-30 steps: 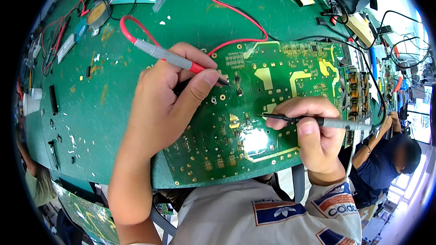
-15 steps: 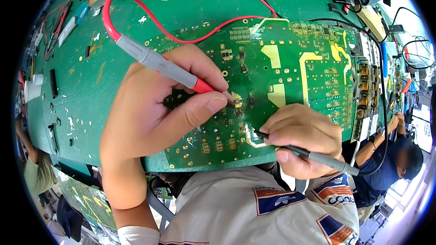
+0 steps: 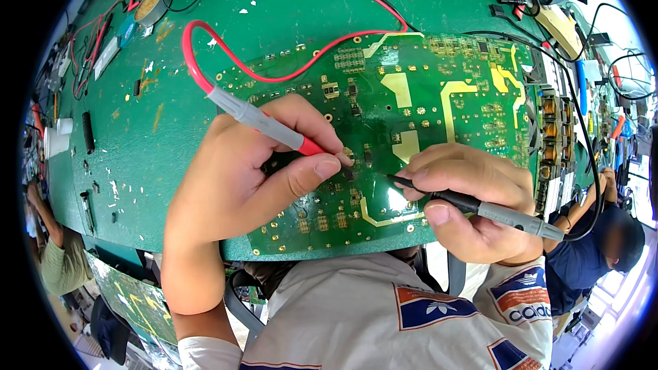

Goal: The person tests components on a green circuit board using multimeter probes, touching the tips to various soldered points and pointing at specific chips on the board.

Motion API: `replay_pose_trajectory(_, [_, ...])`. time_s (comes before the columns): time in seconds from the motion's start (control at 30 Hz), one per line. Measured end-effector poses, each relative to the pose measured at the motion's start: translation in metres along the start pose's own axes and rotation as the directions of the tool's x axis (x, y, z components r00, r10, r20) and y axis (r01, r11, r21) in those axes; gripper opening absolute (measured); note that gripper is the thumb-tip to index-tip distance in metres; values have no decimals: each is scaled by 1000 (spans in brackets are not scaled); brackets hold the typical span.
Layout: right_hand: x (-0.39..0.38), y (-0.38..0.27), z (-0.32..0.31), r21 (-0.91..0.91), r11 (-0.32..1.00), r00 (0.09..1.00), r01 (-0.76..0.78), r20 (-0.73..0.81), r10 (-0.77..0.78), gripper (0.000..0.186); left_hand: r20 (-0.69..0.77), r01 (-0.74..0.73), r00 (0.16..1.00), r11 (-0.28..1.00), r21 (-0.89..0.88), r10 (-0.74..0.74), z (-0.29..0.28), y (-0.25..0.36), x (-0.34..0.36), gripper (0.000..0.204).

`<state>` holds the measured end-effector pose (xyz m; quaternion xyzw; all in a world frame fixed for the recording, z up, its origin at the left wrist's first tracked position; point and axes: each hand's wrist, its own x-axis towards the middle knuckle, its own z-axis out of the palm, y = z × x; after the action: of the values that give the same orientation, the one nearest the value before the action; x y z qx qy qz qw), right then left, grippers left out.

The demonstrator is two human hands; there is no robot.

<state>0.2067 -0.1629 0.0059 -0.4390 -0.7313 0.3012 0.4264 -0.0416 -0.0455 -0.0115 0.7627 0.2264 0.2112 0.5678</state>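
Observation:
A large green circuit board (image 3: pixel 384 130) with gold pads and small parts lies before me on a green bench mat. My left hand (image 3: pixel 253 164) pinches a red and grey test probe (image 3: pixel 271 127), its tip end down by small parts near the board's middle; whether it touches is hidden by my fingers. My right hand (image 3: pixel 473 195) is closed around a black and grey test probe (image 3: pixel 480 209). Its dark tip points left, over bare green board just right of the red probe. A red lead (image 3: pixel 301 72) loops from the left probe across the board's far edge.
Black-cored copper coils (image 3: pixel 550 123) line the board's right edge, with the black lead (image 3: pixel 591 164) running past them. A round tin (image 3: pixel 152 7) stands far left. Co-workers sit at the right (image 3: pixel 589 253) and left (image 3: pixel 58 253). Another circuit board (image 3: pixel 130 294) is at lower left.
My right hand and the black probe have shifted slightly right and up, the tip now farther from my body. My left hand with the red probe has moved a little right. The view has shifted slightly.

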Motion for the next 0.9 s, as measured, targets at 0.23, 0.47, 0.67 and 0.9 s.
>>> replay_pose_trajectory(0.23, [-5,14,12,82,995,998,61,1,-61,20,64,14,998,1000,-16,-13,-5,-1,0,20])
replay_pose_trajectory(0.47, [-3,6,10,77,997,994,-6,109,-3,23,94,-80,993,994,70,73,-5,-2,0,21])
replay_pose_trajectory(0.67, [-6,9,12,82,997,995,-1,99,-7,21,88,-100,992,992,73,94,-2,-3,3,23])
replay_pose_trajectory(0.9, [-7,9,8,90,995,998,46,-52,-41,20,-44,-20,999,999,-50,18,-1,-7,2,23])
